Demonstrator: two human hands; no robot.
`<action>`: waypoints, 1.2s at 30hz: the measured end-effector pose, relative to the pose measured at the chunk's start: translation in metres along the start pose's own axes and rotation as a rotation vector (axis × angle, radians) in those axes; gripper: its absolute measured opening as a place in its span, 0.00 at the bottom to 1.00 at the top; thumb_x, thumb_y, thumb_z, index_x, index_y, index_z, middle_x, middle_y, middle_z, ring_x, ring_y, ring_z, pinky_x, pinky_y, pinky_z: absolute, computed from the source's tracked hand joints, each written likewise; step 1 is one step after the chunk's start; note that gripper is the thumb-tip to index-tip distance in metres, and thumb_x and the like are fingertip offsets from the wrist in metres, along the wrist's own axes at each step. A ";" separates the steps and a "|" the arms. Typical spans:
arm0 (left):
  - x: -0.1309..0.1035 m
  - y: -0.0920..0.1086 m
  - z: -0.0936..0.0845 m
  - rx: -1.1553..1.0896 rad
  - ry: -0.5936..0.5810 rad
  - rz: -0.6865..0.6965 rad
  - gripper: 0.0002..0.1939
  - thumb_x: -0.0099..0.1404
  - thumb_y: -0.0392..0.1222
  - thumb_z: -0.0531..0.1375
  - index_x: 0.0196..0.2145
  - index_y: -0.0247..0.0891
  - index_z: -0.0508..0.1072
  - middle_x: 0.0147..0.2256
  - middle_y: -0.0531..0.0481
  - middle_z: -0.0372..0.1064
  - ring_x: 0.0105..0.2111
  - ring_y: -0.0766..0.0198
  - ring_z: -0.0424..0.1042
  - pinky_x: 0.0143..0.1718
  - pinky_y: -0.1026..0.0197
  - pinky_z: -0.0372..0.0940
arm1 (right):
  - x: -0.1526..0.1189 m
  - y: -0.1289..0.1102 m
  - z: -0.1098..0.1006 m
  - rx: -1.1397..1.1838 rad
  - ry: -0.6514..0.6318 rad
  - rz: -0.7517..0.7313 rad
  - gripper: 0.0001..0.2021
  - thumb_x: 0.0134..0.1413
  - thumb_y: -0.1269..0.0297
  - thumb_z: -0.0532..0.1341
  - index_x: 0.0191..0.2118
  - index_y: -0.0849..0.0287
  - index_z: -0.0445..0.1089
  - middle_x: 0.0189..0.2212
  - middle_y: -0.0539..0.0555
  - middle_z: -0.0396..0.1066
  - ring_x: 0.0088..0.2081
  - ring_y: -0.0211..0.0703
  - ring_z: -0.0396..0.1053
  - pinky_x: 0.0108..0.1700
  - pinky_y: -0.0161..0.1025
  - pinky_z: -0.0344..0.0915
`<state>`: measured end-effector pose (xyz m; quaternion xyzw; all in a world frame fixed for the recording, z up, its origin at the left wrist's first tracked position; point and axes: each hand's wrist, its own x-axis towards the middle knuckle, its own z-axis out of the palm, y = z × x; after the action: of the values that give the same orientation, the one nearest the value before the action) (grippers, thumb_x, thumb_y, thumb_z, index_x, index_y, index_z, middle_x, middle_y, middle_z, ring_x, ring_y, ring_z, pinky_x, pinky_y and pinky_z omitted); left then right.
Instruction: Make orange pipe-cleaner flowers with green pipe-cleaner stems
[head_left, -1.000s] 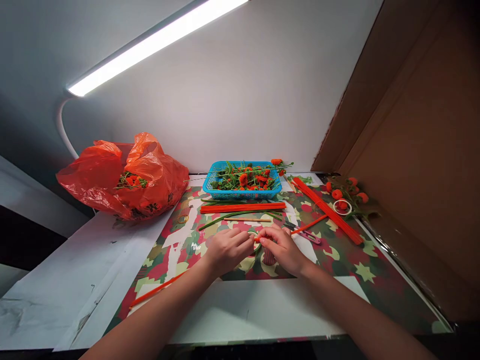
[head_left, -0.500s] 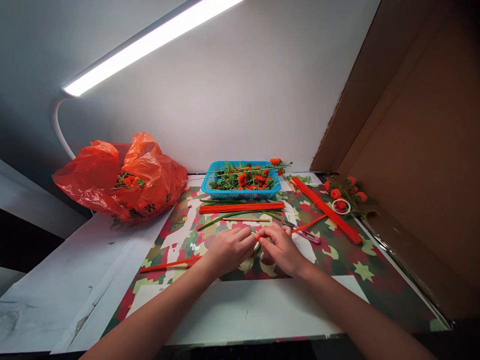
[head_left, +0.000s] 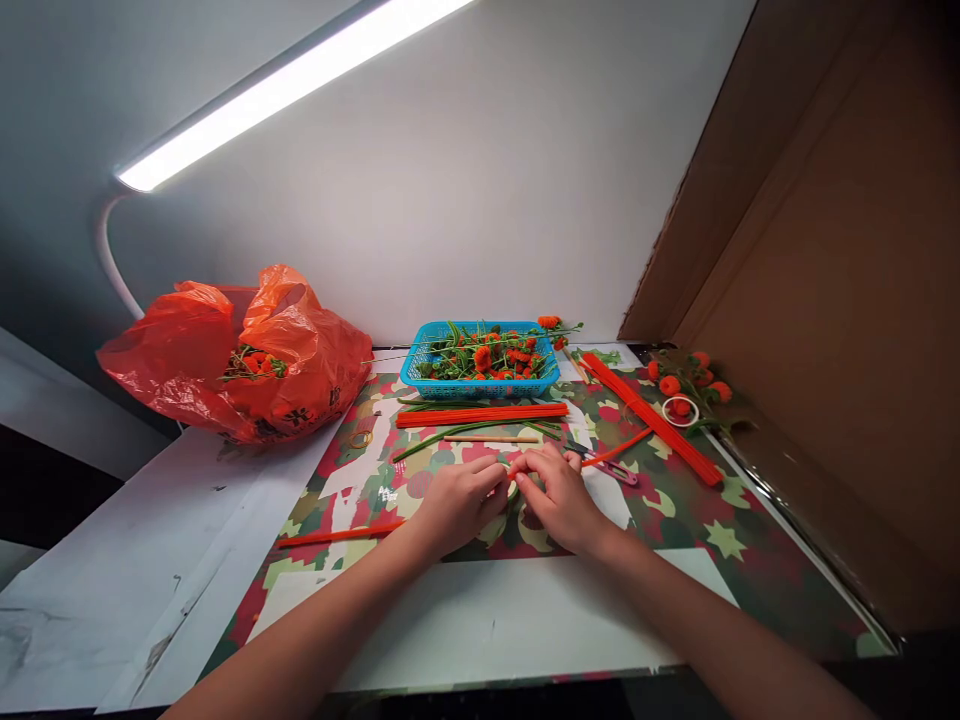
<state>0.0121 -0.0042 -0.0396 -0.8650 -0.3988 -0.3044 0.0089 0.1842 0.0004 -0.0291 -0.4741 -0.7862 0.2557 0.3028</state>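
Observation:
My left hand [head_left: 465, 505] and my right hand [head_left: 555, 495] meet over the middle of the mat, fingertips almost touching. Both are closed in a pinch on orange pipe cleaners. One orange pipe cleaner [head_left: 619, 447] runs out past my right hand toward the right. More orange strands [head_left: 341, 535] stick out to the left from behind my left forearm. A bit of pale green shows beneath the fingertips; what it belongs to is hidden. Just beyond lie a thin wooden stick [head_left: 491, 439], green pipe cleaners [head_left: 435, 438] and an orange bundle [head_left: 480, 414]. Pink-handled scissors [head_left: 615, 471] rest beside my right hand.
A blue basket [head_left: 480, 388] of orange flowers with green stems stands at the back. An orange plastic bag [head_left: 315, 350] bulges at left. Another orange bundle [head_left: 652, 420], a white tape ring [head_left: 664, 412] and flowers [head_left: 701, 377] lie right, near a cardboard wall [head_left: 817, 260]. A lamp [head_left: 300, 95] hangs above.
The whole view has shifted very slightly. My fingertips have moved a little closer together around the orange pipe cleaner; everything else lies as before.

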 end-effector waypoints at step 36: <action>0.000 0.001 -0.004 -0.250 -0.089 -0.256 0.12 0.65 0.40 0.53 0.24 0.37 0.68 0.19 0.55 0.60 0.20 0.69 0.55 0.23 0.66 0.51 | 0.000 0.009 0.001 -0.320 0.223 -0.355 0.07 0.60 0.70 0.54 0.32 0.58 0.68 0.32 0.51 0.75 0.38 0.44 0.63 0.46 0.46 0.42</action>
<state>0.0109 -0.0061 -0.0362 -0.8141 -0.4647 -0.3116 -0.1554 0.1889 0.0041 -0.0359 -0.3960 -0.8491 0.0173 0.3491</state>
